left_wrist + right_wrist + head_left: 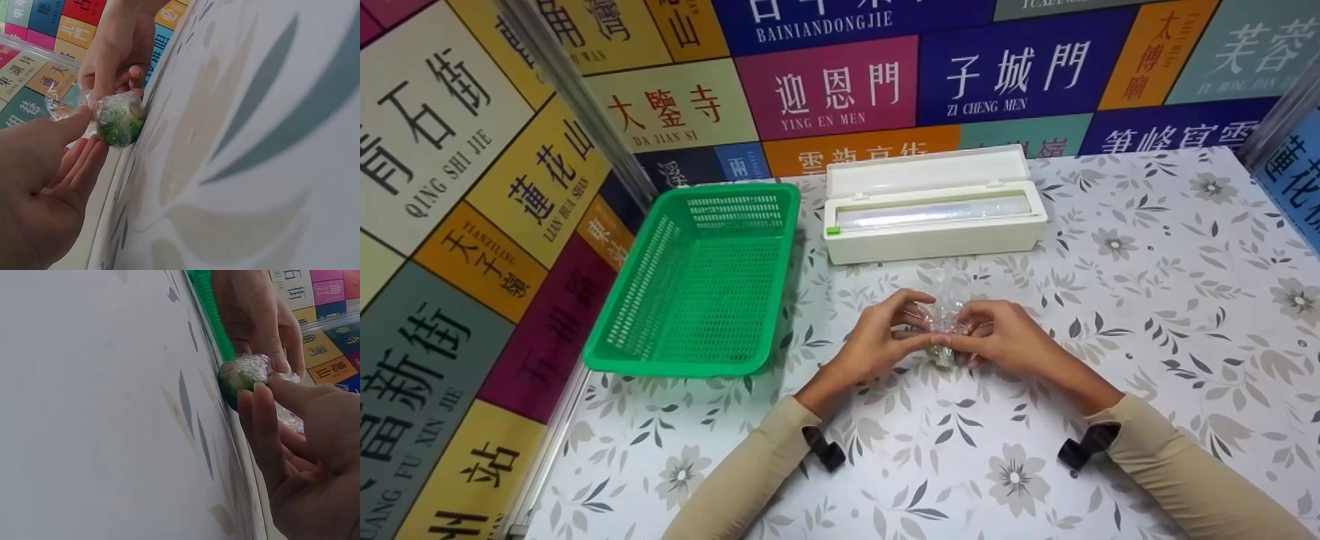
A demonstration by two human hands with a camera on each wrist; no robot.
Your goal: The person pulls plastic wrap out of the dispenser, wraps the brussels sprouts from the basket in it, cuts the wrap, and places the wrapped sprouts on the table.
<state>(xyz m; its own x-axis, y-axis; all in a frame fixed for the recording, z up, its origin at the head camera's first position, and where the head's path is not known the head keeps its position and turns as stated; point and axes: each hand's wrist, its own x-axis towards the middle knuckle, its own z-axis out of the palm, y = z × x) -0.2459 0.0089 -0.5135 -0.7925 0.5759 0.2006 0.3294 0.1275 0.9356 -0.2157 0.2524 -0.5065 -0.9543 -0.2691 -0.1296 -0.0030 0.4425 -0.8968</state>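
Observation:
Between the two hands, low over the tabletop, is a small round green-and-whitish fruit or vegetable (120,125), covered in clear cling film (949,285). Its exact kind cannot be told through the film. The left hand (877,336) pinches the gathered film from the left, thumb toward the middle. From the other side, the right hand (1011,339) grips the film too, and the thumb tips come together over the bundle. Loose film sticks out beyond the fingers. In the right wrist view, the right fingertips (262,391) lie against the wrapped green piece (230,385).
Behind the hands stands a white cling film box (937,244), its lid up and a roll inside, with a green slider at its left end. To the left sits a green plastic basket (682,367). A floral cloth (1110,300) covers the table, and lettered panels (840,90) rise behind.

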